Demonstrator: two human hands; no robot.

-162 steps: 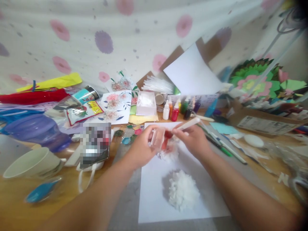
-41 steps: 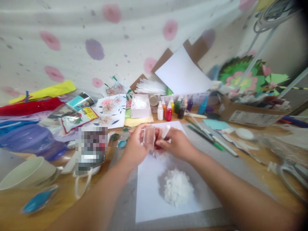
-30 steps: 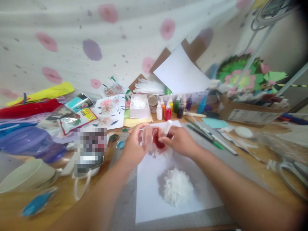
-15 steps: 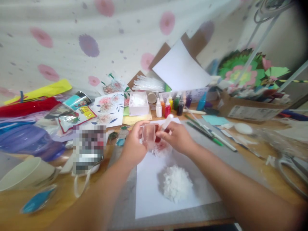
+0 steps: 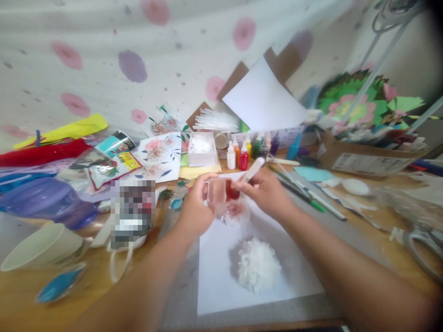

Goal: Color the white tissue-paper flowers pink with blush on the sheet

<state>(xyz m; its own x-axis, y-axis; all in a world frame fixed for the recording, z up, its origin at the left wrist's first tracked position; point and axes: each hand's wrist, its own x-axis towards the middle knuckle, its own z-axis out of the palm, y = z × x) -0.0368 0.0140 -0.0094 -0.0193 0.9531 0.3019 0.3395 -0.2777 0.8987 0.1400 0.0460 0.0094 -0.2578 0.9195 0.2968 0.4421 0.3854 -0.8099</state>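
Observation:
My left hand [image 5: 194,210] is closed around a small clear plastic cup [image 5: 217,192] with red liquid showing at its side. My right hand [image 5: 268,193] pinches a white dropper [image 5: 254,168] whose lower end is at the cup, its bulb pointing up and right. Just under the cup lies a small white tissue flower [image 5: 234,212] stained red. A larger white tissue flower [image 5: 259,265] lies nearer me on a white paper sheet [image 5: 221,281].
A row of small dye bottles [image 5: 244,158] and a white box [image 5: 202,148] stand behind the hands. Green pens [image 5: 304,196] lie to the right, scissors [image 5: 420,242] at far right. A paper cup [image 5: 41,246], purple bowl [image 5: 48,200] and packets crowd the left.
The dropper's bulb has tilted up and to the right, and the cup has stayed in my left hand. The red stain on the small flower shows more clearly. The camera shifted slightly.

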